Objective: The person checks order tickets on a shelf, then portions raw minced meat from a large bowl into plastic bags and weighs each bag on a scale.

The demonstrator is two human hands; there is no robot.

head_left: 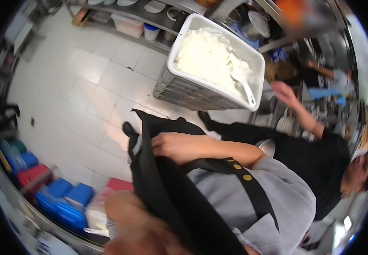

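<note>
I wear a black apron (143, 170) over a grey shirt, and its upper part hangs out from my body. My right hand (171, 146) is closed on the black cloth of the apron, with the fingertips partly hidden in it. Close to the camera at the bottom edge is my left hand (145, 240), blurred, so its fingers cannot be made out. Beyond the apron stands a white tub (184, 36) of cooked rice (207, 57). A white rice paddle (245, 87) lies in the tub, its handle against the near right rim.
Grey crates (192, 91) bear the tub. At right a co-worker in black (303, 157) reaches a hand (284, 93) toward it; a metal bowl (267, 148) shows beside them. Blue lidded boxes (60, 204) line the lower left. Steel shelves (150, 19) hold dishes. Another person (341, 78) is farther back.
</note>
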